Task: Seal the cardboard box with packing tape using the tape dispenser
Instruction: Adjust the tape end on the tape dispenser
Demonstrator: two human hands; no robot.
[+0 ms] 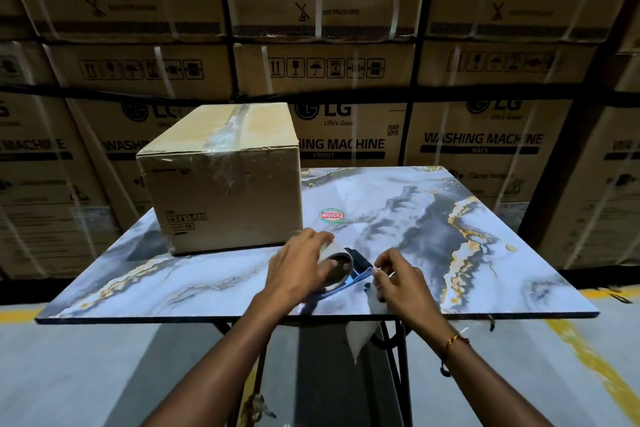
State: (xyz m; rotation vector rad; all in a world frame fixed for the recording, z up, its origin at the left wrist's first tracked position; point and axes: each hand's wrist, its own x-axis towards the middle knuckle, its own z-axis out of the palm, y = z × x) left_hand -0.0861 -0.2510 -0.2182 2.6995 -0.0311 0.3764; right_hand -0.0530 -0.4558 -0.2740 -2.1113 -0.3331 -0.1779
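With the left hand (297,265) grasping the blue tape dispenser (341,270) and right-hand fingers (382,265) pinching its clear tape end, the brown cardboard box (221,180) lies at eleven o'clock on the marbled worktop (433,236), its long axis running away.

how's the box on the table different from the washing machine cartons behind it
The cardboard box is small, nearly plain, and taped with clear tape along its top seam; it sits on the marble-patterned table. The washing machine cartons are far larger, boldly printed, strapped with bands, and stacked as a wall. Both are brown cardboard.
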